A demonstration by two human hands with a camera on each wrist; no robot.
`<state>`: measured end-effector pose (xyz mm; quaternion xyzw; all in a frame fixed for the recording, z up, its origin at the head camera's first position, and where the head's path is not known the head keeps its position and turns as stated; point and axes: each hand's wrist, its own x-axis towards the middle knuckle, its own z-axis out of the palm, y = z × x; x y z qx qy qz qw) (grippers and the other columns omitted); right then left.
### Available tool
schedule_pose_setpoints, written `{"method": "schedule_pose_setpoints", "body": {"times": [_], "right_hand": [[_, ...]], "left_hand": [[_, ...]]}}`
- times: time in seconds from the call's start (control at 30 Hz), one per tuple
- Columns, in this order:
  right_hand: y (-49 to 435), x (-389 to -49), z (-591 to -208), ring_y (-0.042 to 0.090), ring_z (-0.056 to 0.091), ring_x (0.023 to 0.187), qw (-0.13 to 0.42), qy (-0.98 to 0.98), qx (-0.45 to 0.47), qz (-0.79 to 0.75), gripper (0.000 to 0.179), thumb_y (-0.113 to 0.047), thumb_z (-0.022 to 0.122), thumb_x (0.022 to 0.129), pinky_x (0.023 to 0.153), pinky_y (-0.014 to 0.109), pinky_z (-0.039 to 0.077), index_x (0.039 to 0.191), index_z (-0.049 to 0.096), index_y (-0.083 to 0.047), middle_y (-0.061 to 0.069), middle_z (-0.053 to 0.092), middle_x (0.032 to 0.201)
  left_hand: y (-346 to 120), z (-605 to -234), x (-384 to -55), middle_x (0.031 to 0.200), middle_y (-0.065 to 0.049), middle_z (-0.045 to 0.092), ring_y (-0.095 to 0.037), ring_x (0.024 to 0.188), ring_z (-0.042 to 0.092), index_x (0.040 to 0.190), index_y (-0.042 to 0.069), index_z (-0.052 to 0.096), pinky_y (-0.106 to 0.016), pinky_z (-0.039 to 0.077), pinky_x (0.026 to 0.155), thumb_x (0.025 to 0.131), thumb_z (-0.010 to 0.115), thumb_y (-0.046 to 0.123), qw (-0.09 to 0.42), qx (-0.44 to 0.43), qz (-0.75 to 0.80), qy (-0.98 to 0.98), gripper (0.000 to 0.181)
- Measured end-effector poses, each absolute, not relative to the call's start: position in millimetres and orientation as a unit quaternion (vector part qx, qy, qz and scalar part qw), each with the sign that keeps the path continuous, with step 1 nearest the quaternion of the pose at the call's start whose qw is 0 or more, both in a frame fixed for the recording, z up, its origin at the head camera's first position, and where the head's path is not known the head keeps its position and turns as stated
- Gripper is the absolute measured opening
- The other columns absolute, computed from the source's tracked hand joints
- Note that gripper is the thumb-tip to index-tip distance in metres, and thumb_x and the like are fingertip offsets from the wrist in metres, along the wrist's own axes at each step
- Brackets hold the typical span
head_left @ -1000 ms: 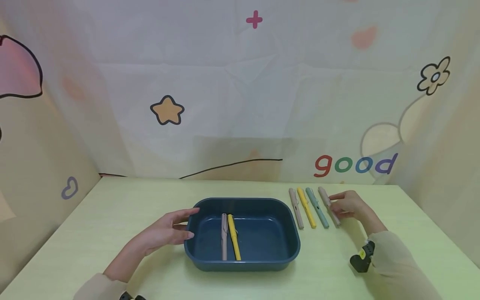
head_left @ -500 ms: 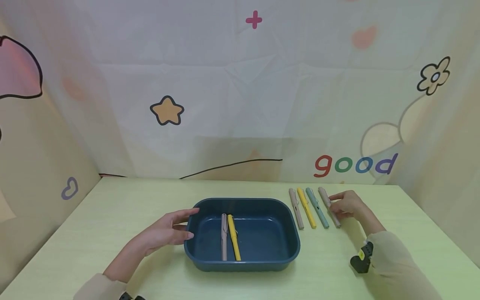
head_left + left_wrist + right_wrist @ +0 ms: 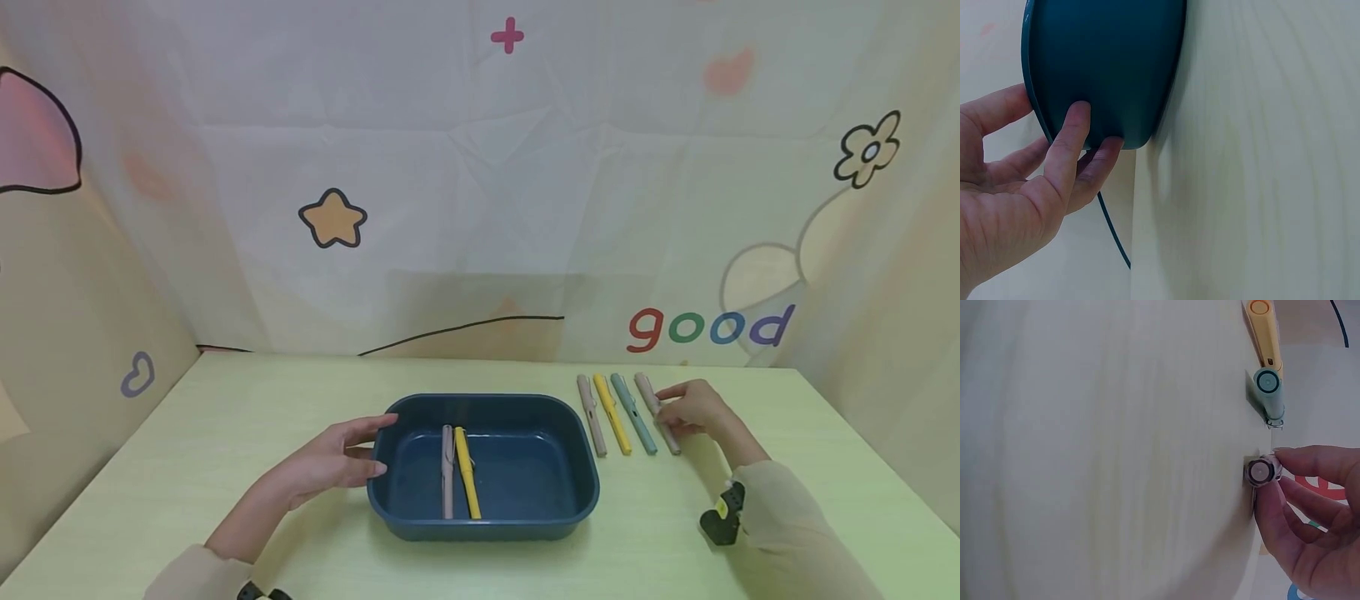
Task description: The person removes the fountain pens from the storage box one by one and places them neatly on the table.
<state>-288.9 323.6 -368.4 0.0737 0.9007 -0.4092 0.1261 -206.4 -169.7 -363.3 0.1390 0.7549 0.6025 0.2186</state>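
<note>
On the near middle of the pale wood-grain desk (image 3: 637,533): dark blue, round-cornered rectangular tray (image 3: 483,528), long sides running left to right. Left hand (image 3: 326,458) at its left end, fingers loose and spread, tips touching rim and outer wall. Inside, left of tray centre: greyish-pink capped pen (image 3: 447,483) and bright yellow capped pen (image 3: 468,479), both pointing roughly away from the person. Past the tray's right side, right hand (image 3: 701,408) pinches a pale mauve-grey pen (image 3: 646,387) between thumb and fingers; low at the desk, any slight lift cannot be told. Its long axis slants, far end leftward, near end rightward; the tray lies to its left and a little nearer the person. Right hand is the close one; left is well apart, across the tray. Between held pen and tray, similarly slanted: muted teal pen (image 3: 633,412), second yellow pen (image 3: 612,412), third greyish pen (image 3: 592,415).
</note>
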Motion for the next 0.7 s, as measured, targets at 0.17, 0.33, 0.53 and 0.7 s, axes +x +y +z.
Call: {"method": "schedule_pose_setpoints", "body": {"times": [0.17, 0.33, 0.53, 0.7], "right_hand": [[321.1, -287.2, -366.8, 0.013, 0.054, 0.061, 0.123, 0.906, 0.076, -0.398, 0.047, -0.003, 0.063, 0.08, 0.061, 0.028, 0.054, 0.12, 0.047, 0.016, 0.008, 0.056, 0.076], [321.0, -285.9, -366.3, 0.012, 0.054, 0.061, 0.12, 0.904, 0.072, -0.403, 0.047, -0.003, 0.063, 0.079, 0.06, 0.028, 0.054, 0.119, 0.047, 0.016, 0.007, 0.056, 0.076], [322.5, -285.6, -366.7, 0.013, 0.054, 0.062, 0.124, 0.903, 0.071, -0.406, 0.047, -0.004, 0.063, 0.08, 0.062, 0.029, 0.054, 0.12, 0.047, 0.015, 0.008, 0.055, 0.078], [323.0, -284.7, -366.7, 0.012, 0.055, 0.062, 0.126, 0.898, 0.069, -0.416, 0.048, -0.004, 0.063, 0.08, 0.062, 0.029, 0.054, 0.12, 0.046, 0.016, 0.006, 0.057, 0.077]], "left_hand": [[-169.9, -363.1, -207.2, 0.139, -0.03, 0.029, -0.039, 0.118, 0.046, 0.141, 0.002, 0.028, -0.043, 0.048, 0.086, 0.082, 0.064, 0.005, 0.221, 0.138, 0.604, 0.753, 0.069], [-170.2, -362.6, -207.9, 0.138, -0.029, 0.029, -0.039, 0.119, 0.045, 0.141, 0.002, 0.028, -0.043, 0.048, 0.087, 0.083, 0.064, 0.005, 0.223, 0.137, 0.604, 0.753, 0.069], [-171.0, -363.7, -208.3, 0.139, -0.03, 0.029, -0.04, 0.12, 0.043, 0.141, 0.002, 0.028, -0.044, 0.047, 0.087, 0.082, 0.064, 0.006, 0.223, 0.14, 0.604, 0.752, 0.069], [-170.6, -363.9, -208.2, 0.139, -0.03, 0.029, -0.04, 0.12, 0.043, 0.141, 0.002, 0.029, -0.044, 0.047, 0.087, 0.082, 0.065, 0.006, 0.222, 0.137, 0.602, 0.754, 0.069]]}}
